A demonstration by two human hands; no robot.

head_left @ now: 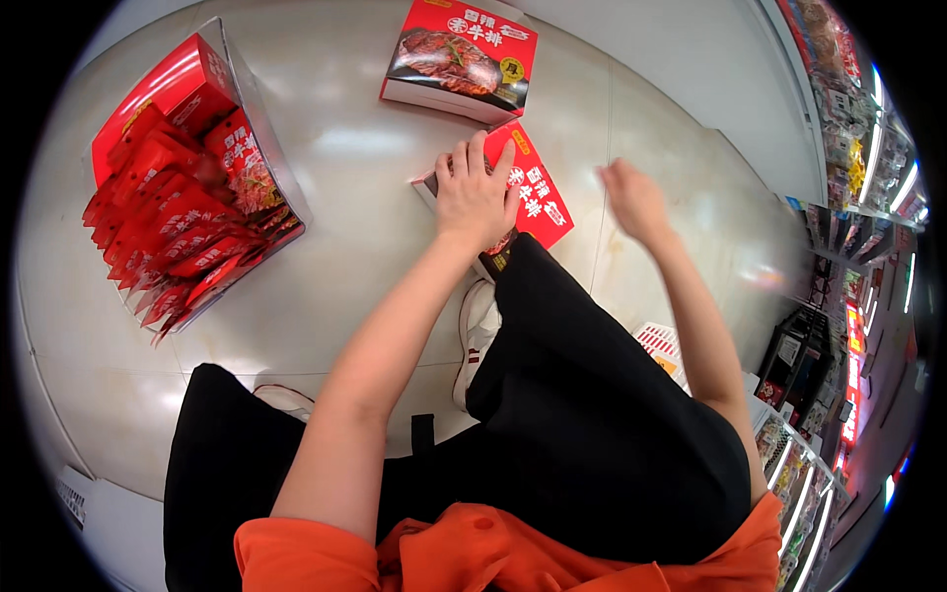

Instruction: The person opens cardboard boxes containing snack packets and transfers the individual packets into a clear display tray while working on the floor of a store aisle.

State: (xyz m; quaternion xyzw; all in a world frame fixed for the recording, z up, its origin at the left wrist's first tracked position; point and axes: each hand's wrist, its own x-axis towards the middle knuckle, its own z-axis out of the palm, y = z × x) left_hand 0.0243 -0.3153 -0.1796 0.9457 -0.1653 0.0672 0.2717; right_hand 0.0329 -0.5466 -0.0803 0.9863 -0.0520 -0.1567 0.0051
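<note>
My left hand (478, 197) lies on top of a red and black cardboard food box (541, 192), its fingers spread and bent lightly over the surface. That box rests tilted on the floor in front of my right knee, which hides its near corner. To the right of the box, my right hand (634, 202) is raised in the air, a little blurred. Its fingers are drawn together, and whatever they may hold cannot be made out. Just beyond the first box stands a matching red box (459, 54) with a picture of meat on its top.
At the left, an open clear-sided bin (296, 192) holds several red foil packets (182, 217) and a red box. A pale blurred shape (771, 278) shows at the right. Beside my right leg is a white slotted basket (659, 343). Lit store shelves (858, 148) line the right edge.
</note>
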